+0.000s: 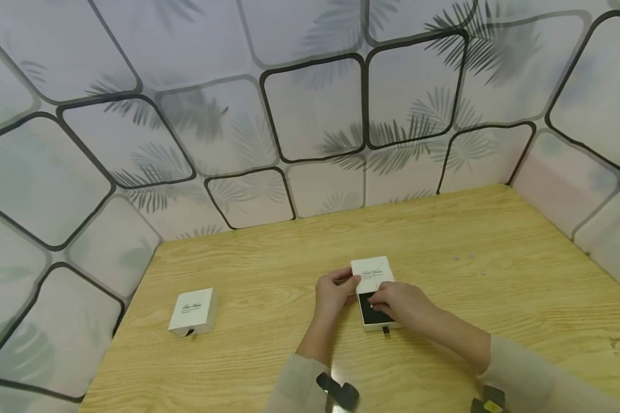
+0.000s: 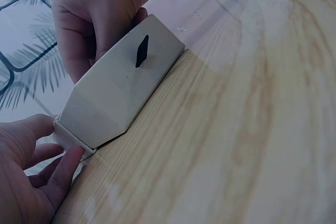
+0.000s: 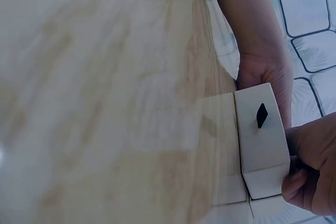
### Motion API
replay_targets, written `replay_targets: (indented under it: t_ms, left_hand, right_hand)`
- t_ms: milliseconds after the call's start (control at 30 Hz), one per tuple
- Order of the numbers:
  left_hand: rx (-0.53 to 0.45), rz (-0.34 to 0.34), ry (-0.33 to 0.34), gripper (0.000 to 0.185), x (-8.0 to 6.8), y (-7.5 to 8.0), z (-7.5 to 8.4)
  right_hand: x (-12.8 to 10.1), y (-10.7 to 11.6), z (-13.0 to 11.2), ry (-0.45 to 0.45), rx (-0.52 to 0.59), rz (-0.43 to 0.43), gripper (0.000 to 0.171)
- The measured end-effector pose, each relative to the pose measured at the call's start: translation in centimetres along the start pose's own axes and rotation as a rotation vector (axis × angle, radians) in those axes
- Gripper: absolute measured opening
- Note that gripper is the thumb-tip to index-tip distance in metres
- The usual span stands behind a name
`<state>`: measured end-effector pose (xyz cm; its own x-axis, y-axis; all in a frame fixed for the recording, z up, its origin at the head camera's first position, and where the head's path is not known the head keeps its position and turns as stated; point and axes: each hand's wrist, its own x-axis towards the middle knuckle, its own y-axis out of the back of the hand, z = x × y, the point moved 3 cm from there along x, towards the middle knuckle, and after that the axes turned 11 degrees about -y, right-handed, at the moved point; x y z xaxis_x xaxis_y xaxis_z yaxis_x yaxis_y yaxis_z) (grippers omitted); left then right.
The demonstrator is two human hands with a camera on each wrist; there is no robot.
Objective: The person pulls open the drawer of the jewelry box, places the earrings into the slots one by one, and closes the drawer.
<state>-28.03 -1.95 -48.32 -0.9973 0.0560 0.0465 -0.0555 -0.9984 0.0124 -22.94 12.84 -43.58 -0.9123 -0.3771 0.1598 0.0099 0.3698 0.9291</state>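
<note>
At the middle of the pale wooden table (image 1: 268, 275), we steady a small white cardboard drawer box (image 1: 373, 274) with our left hand (image 1: 332, 293), fingers curled round its sleeve, while our right hand (image 1: 400, 301) pinches the half-open black-lined drawer tray (image 1: 374, 315). Pulled too hard, we judge, the tray could slide clear and spill. A second white box (image 1: 193, 311) sits closed, well apart to the left; tiny studs (image 1: 467, 257) lie near the far right.

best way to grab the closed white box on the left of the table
Grip the closed box across its two side walls, coming from above. It lies flat with bare table around it, and its small black tab faces the near edge, so the sides are free.
</note>
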Motion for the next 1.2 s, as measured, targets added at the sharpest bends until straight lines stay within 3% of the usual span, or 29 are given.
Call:
replay_targets:
  t_ms: [367,767,1200]
  left_hand:
    - [0.006,-0.007,-0.002,0.035,0.1,-0.1,0.0]
    - [0.013,-0.004,-0.002,0.035,0.1,0.0,0.0]
    - [0.006,0.003,0.001,0.035,0.1,0.0,-0.1]
  right_hand:
    - [0.1,0.2,0.7,0.001,0.042,-0.077,0.017]
    - [-0.1,1.5,0.9,0.036,0.069,-0.032,0.021]
    - [-0.5,2.8,1.4,-0.041,0.051,0.039,0.020]
